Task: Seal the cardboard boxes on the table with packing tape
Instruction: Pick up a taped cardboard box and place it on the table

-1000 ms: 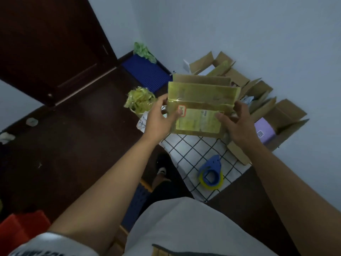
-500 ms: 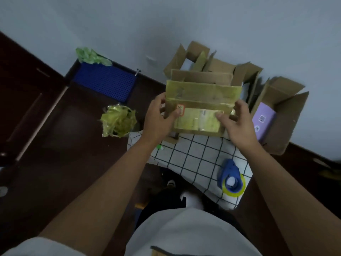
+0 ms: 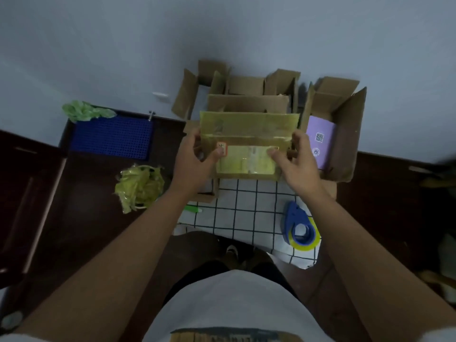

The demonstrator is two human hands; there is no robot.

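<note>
I hold a cardboard box (image 3: 246, 129) wrapped in yellowish tape, with a pale label on its near face, above the checked table (image 3: 246, 213). My left hand (image 3: 195, 161) grips its left end, thumb on the label side. My right hand (image 3: 296, 161) grips its right end the same way. A blue tape dispenser with a yellow roll (image 3: 299, 227) lies on the table at the front right, below my right forearm. Several open cardboard boxes (image 3: 244, 85) stand behind the held box against the wall.
An open box (image 3: 345, 134) on the right holds a purple packet (image 3: 320, 141). A wad of used yellow tape (image 3: 139, 186) lies on the dark floor at left, near a blue crate (image 3: 111, 137). A green pen (image 3: 193, 209) sits at the table's left edge.
The view has swung round so the table and boxes now sit square in front. Both hands keep the same hold on the taped box.
</note>
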